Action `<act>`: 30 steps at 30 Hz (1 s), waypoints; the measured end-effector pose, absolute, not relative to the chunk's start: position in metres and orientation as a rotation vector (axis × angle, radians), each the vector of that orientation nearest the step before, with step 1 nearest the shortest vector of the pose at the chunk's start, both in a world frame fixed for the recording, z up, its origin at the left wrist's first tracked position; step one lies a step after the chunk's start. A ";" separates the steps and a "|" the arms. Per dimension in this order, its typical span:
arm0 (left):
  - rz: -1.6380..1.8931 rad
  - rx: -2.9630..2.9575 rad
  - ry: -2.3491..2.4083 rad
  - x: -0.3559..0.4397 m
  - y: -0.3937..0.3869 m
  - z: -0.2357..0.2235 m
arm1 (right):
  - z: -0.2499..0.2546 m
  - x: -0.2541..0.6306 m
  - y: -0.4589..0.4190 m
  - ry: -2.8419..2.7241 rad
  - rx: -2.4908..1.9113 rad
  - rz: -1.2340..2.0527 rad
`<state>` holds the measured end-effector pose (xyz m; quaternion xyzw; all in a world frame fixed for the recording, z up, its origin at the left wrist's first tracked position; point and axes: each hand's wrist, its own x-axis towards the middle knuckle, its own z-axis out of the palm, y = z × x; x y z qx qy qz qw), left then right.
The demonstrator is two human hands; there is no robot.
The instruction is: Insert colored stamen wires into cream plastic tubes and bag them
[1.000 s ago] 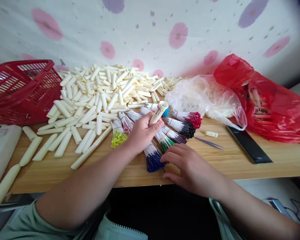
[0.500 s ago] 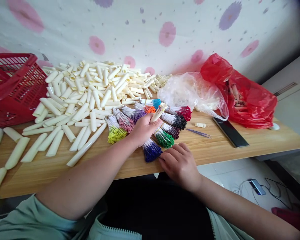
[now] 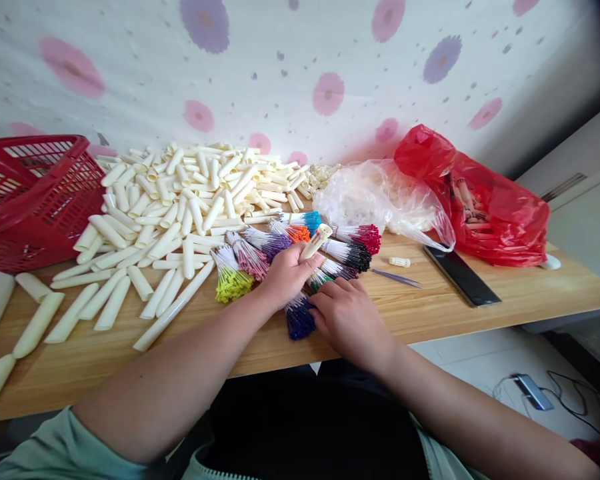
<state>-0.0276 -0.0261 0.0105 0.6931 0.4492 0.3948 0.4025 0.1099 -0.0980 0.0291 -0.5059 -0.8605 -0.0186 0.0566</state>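
My left hand (image 3: 286,272) is closed around a cream multicolour pen barrel (image 3: 317,241), its open end tilted up and away, with small coloured parts inside. Just right of it and nearer the table edge, my right hand (image 3: 349,321) has its fingers pinched together beside a bundle of blue-tipped pen refills (image 3: 299,319). What those fingertips hold is hidden. Around both hands fan more bundles of white refills: yellow-tipped (image 3: 233,283), pink-tipped (image 3: 253,261), orange-tipped (image 3: 294,232), light-blue-tipped (image 3: 307,220), black-tipped (image 3: 355,255) and red-tipped (image 3: 367,238) among them.
A large heap of cream barrels (image 3: 195,193) covers the back left, beside a red basket (image 3: 35,200). To the right lie tweezers (image 3: 396,277), a small cream pen part (image 3: 399,262), a phone (image 3: 461,277), a clear plastic bag (image 3: 365,200) and a red bag (image 3: 510,227).
My right hand has moved from the blue bundle's tip end up towards my left hand, its fingers closing. My left hand still grips the barrel. The camera view has turned right.
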 end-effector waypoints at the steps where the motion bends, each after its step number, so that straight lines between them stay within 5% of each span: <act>1: 1.004 1.763 1.150 -0.028 -0.026 0.010 | 0.029 0.109 -0.095 -2.623 -1.543 -0.094; 12: 1.006 1.870 1.239 -0.030 -0.024 0.006 | 0.030 0.113 -0.087 -2.505 -1.408 -0.204; 21: 1.085 1.807 1.154 -0.041 -0.024 0.023 | 0.086 0.186 -0.069 -2.403 -1.225 0.305; 30: 1.032 1.623 1.004 -0.053 -0.019 0.040 | 0.092 0.140 -0.001 -2.426 -0.869 0.597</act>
